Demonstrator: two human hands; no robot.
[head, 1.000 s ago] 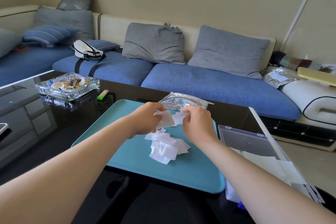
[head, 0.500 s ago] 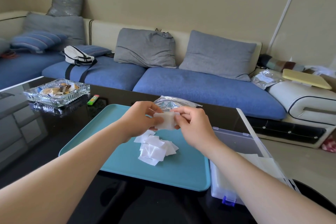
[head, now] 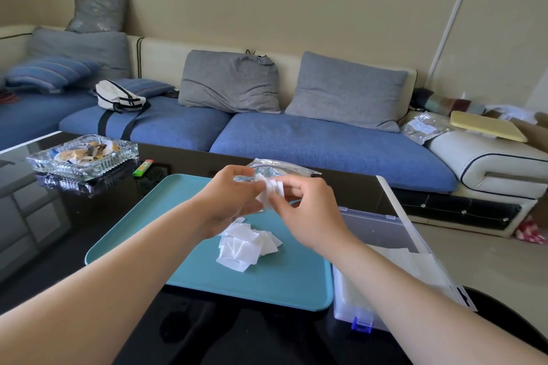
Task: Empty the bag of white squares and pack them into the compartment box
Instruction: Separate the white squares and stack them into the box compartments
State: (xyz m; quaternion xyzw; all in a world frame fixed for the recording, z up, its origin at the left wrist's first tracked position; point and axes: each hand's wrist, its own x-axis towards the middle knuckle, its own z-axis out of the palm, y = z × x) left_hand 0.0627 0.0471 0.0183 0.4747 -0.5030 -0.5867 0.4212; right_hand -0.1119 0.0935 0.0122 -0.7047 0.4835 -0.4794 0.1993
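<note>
Above tray [head: 142, 234] | left hand [head: 234, 198], right hand [head: 308, 210]: grip clamped on white squares [head: 271, 190] | step: likely stacking | next: carry to compartment box [head: 373, 225]

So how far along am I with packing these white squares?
Emptying looks done: the bag lies flat at the far edge of the tray, with a pile on the tray. In hand: left hand and right hand pinch a few squares. Left: the pile has yet to go into the box, mostly hidden by the arm.

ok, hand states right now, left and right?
Left hand: pinching a few white squares.
Right hand: pinching the same squares.
</note>
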